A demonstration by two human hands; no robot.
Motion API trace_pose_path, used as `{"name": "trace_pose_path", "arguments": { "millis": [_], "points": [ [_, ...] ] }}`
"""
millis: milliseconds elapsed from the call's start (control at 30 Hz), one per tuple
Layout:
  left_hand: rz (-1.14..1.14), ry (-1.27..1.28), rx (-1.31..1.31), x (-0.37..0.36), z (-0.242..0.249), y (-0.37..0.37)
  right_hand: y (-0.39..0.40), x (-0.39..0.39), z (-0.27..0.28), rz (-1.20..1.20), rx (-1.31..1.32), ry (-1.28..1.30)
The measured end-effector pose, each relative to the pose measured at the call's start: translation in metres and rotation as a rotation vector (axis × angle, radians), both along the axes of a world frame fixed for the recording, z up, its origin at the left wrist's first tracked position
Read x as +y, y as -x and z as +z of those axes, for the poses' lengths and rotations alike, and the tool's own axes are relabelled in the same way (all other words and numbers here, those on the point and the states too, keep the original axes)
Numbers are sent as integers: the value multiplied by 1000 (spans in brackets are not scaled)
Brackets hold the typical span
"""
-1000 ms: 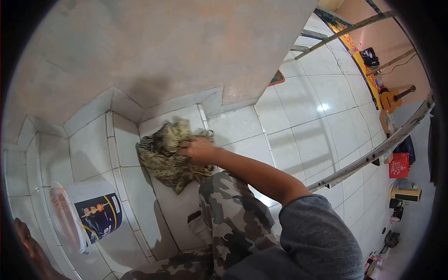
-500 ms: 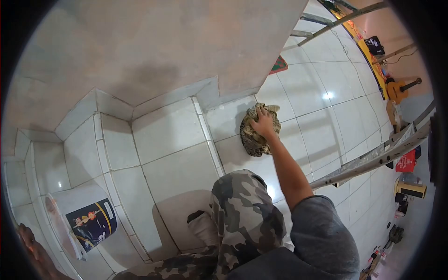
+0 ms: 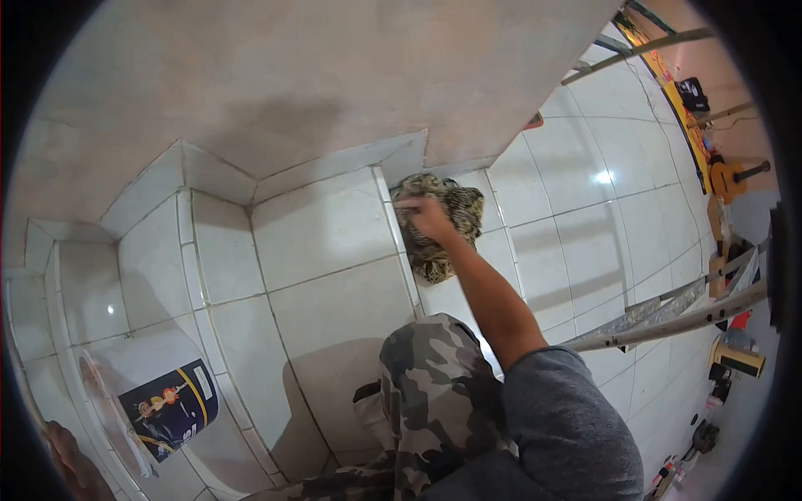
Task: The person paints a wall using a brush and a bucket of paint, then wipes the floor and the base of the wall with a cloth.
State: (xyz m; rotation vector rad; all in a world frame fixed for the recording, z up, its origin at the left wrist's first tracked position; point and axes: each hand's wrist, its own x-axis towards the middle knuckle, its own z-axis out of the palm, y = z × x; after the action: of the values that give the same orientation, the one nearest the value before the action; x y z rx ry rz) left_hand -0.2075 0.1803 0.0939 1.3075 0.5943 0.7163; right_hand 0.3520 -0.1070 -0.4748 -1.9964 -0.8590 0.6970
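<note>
- Pressing down on a patterned cloth (image 3: 443,221), the right hand (image 3: 426,219) is seen with its fingers laid flat and close together over the fabric; nothing is pinched, the palm simply bears on it.
- The cloth is bunched into a rough wad, mottled in tan and dark brown, and is held against the white tiled floor (image 3: 551,250) right at the foot of the tiled step (image 3: 326,250), close to the corner where the grey wall (image 3: 317,75) turns.
- The right forearm is stretched out from a grey sleeve (image 3: 568,426), and a knee in camouflage trousers (image 3: 434,376) is bent just below it.
- The left hand (image 3: 67,451) is glimpsed only at the lower left edge of the view; whether it is spread or closed cannot be told.
- A white plastic bucket (image 3: 150,401) with a dark blue label is set just beside that hand, on the lower tiled tread, well apart from the cloth.
- A metal ladder (image 3: 668,313) is laid across the floor to the right of the arm.
- Farther off, along the far right wall, a guitar (image 3: 735,177) and a red box (image 3: 739,321) are seen among small items too tiny to tell.
</note>
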Motion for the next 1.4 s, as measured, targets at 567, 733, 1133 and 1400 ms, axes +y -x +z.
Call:
{"name": "trace_pose_path", "arguments": {
  "millis": [567, 733, 1133, 1400],
  "points": [
    [-39, 46, -57, -10, -6, -7, 16, -51, 44, 529, -299, 307],
    [358, 216, -327, -48, 9, -9, -6, -79, 89, 665, -9, 339],
    [514, -94, -94, -114, 49, -72, 56, -75, 125, 279, -286, 395],
    [628, 19, 30, -137, 77, -46, 61, -24, 303, 92, 0, 278]
  ]
}}
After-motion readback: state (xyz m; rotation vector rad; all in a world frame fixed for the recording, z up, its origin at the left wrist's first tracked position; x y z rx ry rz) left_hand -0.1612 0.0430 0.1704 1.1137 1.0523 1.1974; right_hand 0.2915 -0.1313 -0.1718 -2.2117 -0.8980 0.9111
